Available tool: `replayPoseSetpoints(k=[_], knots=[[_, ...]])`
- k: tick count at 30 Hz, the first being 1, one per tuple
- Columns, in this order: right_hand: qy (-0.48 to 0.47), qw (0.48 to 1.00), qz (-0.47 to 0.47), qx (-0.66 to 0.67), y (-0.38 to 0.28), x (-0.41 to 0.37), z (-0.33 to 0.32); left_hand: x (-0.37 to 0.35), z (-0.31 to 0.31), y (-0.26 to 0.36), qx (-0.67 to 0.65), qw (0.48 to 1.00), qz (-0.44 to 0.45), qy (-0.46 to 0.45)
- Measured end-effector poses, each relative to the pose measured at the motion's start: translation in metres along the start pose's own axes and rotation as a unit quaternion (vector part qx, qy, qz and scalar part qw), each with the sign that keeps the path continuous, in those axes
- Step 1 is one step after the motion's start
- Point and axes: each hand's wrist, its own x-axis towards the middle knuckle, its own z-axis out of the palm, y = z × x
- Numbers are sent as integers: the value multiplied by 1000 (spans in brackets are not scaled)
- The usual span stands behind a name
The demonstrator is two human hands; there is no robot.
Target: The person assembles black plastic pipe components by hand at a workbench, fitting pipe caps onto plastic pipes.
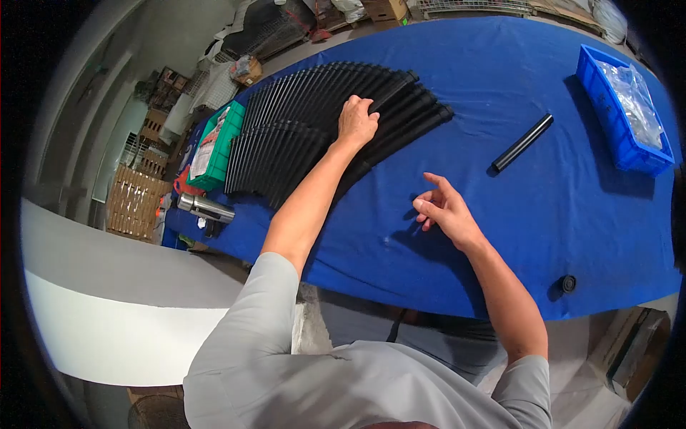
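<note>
My left hand [358, 121] rests on a wide row of black tubes [286, 107], its fingers curled down on one of them near the right part of the row. The tubes lie side by side, fanned out on the blue cloth [400, 264]. My right hand [443, 209] is held over the cloth with the index finger stretched out and the others loosely bent, holding nothing. A single black tube [524, 144] lies apart, to the right of that hand. Nearer the front edge, at the right, sits a small round black cap [568, 284].
At the far right stands a blue bin [622, 118] with clear plastic bags inside. A green bin [218, 150] and a metal flask [206, 207] are at the left edge of the table. Boxes and crates stand on the floor beyond.
</note>
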Motion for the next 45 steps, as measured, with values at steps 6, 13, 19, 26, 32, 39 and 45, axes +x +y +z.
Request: replayPoseSetpoints(k=[6, 13, 19, 26, 32, 39, 45], knots=[[-7, 1000, -2, -13, 2, 0, 1, -3, 6, -2, 5, 1000, 10, 0], [-7, 1000, -3, -17, 3, 0, 1, -6, 4, -2, 36, 999, 16, 14], [-50, 999, -3, 14, 15, 8, -3, -12, -12, 17, 31, 990, 96, 100], [-47, 992, -65, -93, 27, 9, -6, -90, -20, 205, -275, 924, 243, -106], [-32, 991, -50, -122, 18, 3, -8, -167, 0, 348, -311, 776, 461, -298], [-45, 986, -55, -151, 7, -2, -7, -186, 45, 401, -230, 760, 535, -288], [-51, 961, -139, -234, 28, 4, -12, -101, 54, 364, -167, 883, 430, -82]])
